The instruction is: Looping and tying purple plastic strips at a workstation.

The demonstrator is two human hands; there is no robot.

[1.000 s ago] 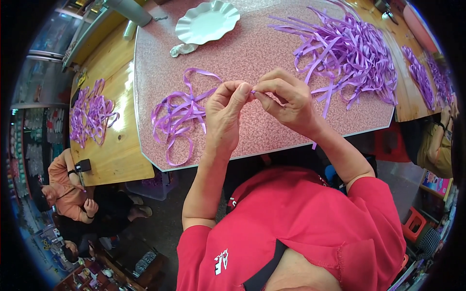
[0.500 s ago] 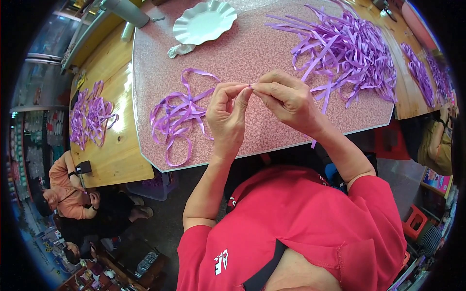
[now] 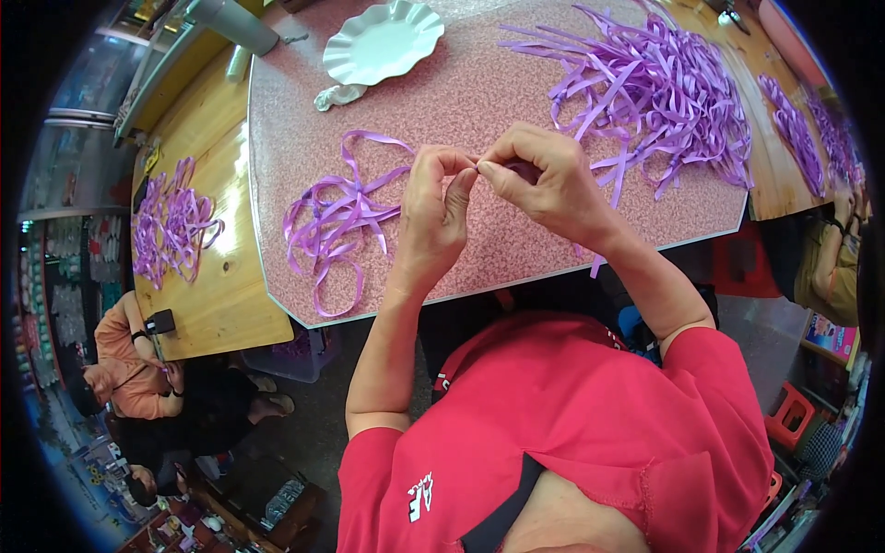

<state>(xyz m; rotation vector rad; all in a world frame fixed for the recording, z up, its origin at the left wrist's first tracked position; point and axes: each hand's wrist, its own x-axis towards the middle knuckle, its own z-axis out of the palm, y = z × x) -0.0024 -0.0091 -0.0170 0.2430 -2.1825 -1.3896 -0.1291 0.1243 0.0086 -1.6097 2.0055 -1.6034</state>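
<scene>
Above the pink-topped table, my left hand [image 3: 437, 207] and my right hand [image 3: 546, 184] meet tip to tip, thumbs and forefingers pinched. Between them is a small bit of purple ribbon, mostly hidden by the fingers. A ribbon end [image 3: 596, 265] hangs past the table's near edge below my right wrist; whether it joins the pinched piece is hidden. Just left of my left hand lies a loose heap of looped purple ribbon [image 3: 323, 210]. Beyond my right hand spreads a big tangled pile of purple ribbons [image 3: 668, 106].
A white plate with a wavy rim [image 3: 383, 44] sits at the back, a crumpled whitish piece [image 3: 338, 97] beside it. More ribbons [image 3: 175, 224] lie on the wooden table [image 3: 230, 300] at left. A person in orange [image 3: 134, 359] sits there; another person [image 3: 830, 263] is at right.
My right hand's fingers have curled further in, and its knuckles have risen a little. The purple speck at the fingertips shows less now. My left hand stays nearly in place.
</scene>
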